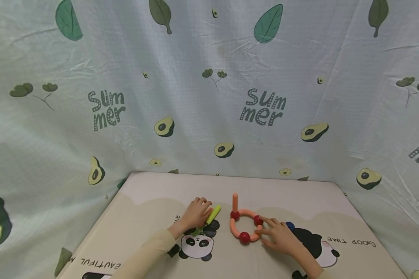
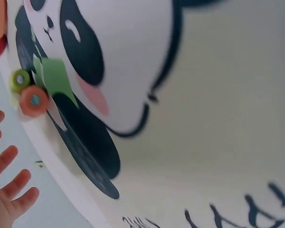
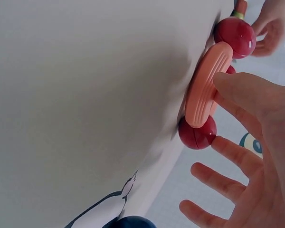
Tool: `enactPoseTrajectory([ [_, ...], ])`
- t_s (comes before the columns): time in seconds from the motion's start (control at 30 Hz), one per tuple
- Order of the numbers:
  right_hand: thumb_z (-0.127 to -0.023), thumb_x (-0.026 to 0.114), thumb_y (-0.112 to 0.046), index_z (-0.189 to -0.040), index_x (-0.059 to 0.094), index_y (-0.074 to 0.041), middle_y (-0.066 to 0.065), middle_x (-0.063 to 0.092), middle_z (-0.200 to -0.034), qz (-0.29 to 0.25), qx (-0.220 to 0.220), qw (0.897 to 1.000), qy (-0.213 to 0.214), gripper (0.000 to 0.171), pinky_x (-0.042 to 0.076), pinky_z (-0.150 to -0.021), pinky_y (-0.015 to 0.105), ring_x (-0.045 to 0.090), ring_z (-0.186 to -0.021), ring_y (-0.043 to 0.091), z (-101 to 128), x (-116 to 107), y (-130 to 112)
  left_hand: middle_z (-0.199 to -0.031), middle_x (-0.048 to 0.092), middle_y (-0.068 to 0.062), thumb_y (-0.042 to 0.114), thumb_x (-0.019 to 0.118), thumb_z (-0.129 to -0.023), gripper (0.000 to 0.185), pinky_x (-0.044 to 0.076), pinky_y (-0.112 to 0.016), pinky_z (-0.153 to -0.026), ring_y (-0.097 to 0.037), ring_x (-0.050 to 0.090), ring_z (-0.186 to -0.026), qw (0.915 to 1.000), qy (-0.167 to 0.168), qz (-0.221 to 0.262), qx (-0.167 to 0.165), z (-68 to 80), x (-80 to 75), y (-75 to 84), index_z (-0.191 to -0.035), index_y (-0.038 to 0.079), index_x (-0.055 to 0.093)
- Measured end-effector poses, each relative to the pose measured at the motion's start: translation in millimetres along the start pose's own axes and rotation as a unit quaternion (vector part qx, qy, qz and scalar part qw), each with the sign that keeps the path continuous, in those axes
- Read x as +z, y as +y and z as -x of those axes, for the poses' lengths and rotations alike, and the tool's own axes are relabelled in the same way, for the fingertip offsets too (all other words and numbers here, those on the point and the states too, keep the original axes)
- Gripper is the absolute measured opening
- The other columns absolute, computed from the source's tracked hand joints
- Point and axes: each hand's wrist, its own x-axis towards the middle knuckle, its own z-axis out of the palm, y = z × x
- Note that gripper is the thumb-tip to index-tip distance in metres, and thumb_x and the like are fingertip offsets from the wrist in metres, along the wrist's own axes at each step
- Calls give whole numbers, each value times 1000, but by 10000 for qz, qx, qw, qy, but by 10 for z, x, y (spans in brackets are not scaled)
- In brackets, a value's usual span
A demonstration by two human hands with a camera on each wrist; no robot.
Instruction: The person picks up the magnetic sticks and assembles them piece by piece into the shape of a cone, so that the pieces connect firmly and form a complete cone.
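Observation:
A toy ring of orange curved pieces (image 1: pixel 246 212) joined by red balls (image 1: pixel 244 238) lies on the printed table cover, with a straight orange rod (image 1: pixel 235 202) sticking out from its far ball. My right hand (image 1: pixel 281 237) is at the ring's right side. In the right wrist view its thumb and index finger pinch an orange curved piece (image 3: pixel 205 90), other fingers spread, one by a red ball (image 3: pixel 197 132). My left hand (image 1: pixel 196 212) hovers by a yellow-green rod (image 1: pixel 213 215), fingers apart. The left wrist view shows the metal-tipped end of another orange rod (image 2: pixel 34 100).
A blue ball (image 1: pixel 290 225) sits beyond my right hand. The table cover (image 1: pixel 153 205) has panda prints and lettering. Behind the table's far edge hangs a curtain (image 1: pixel 195 100) printed with avocados and leaves.

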Motion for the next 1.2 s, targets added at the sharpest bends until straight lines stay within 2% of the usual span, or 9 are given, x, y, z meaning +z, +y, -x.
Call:
enactPoseTrajectory([
  [0.1,-78,64,-34,-103,65,-33,9,49,-128,15,43,10000,-39,25,40,-78,56,47,-110,30,-4,3,-3,-97,57,-8,27,51,-89,25,45,-40,-71,-25,52,-88,9991,-113,-405,20,4,34,-56,-107,11,59],
  [0.27,-79,63,-34,-104,65,-34,9,49,-129,-13,78,9999,-94,25,40,-78,57,47,-111,31,-16,5,-1,-100,58,-9,30,49,-90,27,44,-42,-73,-27,52,-91,9964,-381,-759,24,19,77,-105,-110,14,58],
  [0.77,-78,64,-34,-105,64,-33,9,49,-129,73,-16,10000,-10,27,40,-78,56,47,-111,30,-10,21,13,-95,57,-6,30,48,-90,20,42,-41,-70,-24,51,-87,9907,-582,-1210,202,59,111,-95,-104,16,54],
  [0.87,-79,63,-33,-108,62,-30,7,50,-127,205,-34,9997,107,30,41,-79,54,47,-111,28,-18,30,16,-91,56,-5,30,48,-90,20,40,-38,-68,-23,50,-84,9909,-580,-1190,240,69,118,-99,-102,16,55],
  [1.03,-80,62,-29,-117,58,-22,3,54,-119,327,26,9980,532,37,42,-79,49,48,-109,23,-64,35,30,-86,54,-3,28,48,-90,18,36,-36,-67,-21,48,-81,9907,-583,-1209,237,76,105,-92,-99,15,56],
  [1.2,-81,63,-26,-112,58,-15,2,57,-109,577,-75,9943,890,33,43,-74,43,50,-103,22,-146,43,91,-79,51,-2,28,48,-90,14,35,-35,-65,-20,46,-76,9906,-534,-1232,266,78,79,-75,-89,15,54],
])
